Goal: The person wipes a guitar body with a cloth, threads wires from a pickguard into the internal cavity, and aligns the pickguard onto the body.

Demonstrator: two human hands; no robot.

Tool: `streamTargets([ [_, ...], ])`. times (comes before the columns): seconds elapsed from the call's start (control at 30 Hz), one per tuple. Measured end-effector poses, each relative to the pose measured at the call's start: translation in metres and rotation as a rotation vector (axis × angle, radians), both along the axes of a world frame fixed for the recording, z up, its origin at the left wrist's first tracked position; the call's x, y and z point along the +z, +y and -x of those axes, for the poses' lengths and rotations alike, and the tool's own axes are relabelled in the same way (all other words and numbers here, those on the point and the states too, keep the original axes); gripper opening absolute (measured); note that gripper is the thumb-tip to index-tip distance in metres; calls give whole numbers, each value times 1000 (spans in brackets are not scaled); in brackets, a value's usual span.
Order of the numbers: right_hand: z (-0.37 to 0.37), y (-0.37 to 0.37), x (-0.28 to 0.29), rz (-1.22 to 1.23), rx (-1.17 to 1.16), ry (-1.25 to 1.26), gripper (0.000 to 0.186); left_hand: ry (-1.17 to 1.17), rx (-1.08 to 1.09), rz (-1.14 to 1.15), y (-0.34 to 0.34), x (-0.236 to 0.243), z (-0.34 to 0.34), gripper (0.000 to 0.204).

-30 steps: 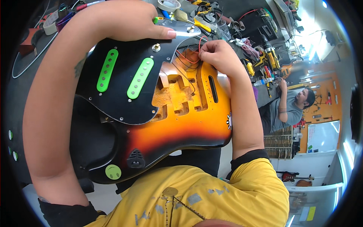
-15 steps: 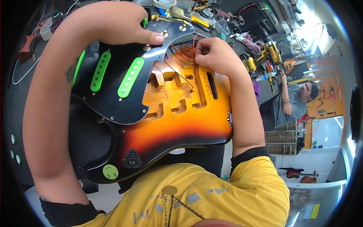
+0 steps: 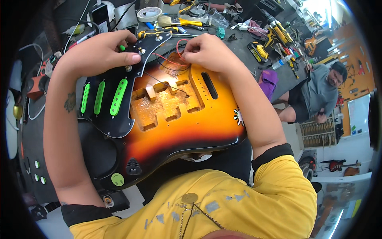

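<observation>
My left hand grips the upper edge of a black pickguard, lifted and tilted over the left part of a sunburst guitar body. The pickguard carries three green pickups and metal control posts. My right hand has its fingers pinched on red and black wires by the upper cavity. Orange routed cavities are exposed beside the pickguard. A smiley sticker is on the body's dark lower edge.
The dark bench holds a tape roll, brushes, a drill, a battery and a purple cloth. A co-worker is at the right, near an orange tool wall. Several green-white knobs lie at left.
The pickguard has tilted up and moved left, exposing more cavities; my left hand moved down and left in view. The co-worker's raised arm has lowered.
</observation>
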State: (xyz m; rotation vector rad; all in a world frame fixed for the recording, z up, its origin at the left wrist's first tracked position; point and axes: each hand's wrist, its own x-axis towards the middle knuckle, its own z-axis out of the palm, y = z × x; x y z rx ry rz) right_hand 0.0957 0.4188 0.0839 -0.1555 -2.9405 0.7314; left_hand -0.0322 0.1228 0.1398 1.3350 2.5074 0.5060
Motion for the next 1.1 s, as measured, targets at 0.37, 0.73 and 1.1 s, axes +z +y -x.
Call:
streamTargets([
  [0.37, -3, 6, 2, -38, 26, -98, 24, 436, -319, -323, 78, 17, -54, 20],
  [0.73, 14, 79, -20, 680, -95, 478, 24, 901, -287, 68, 138, -7, -86, 10],
  [1.1, 21, 83, -25, 703, -132, 574, 29, 892, -200, 135, 157, -43, -86, 19],
])
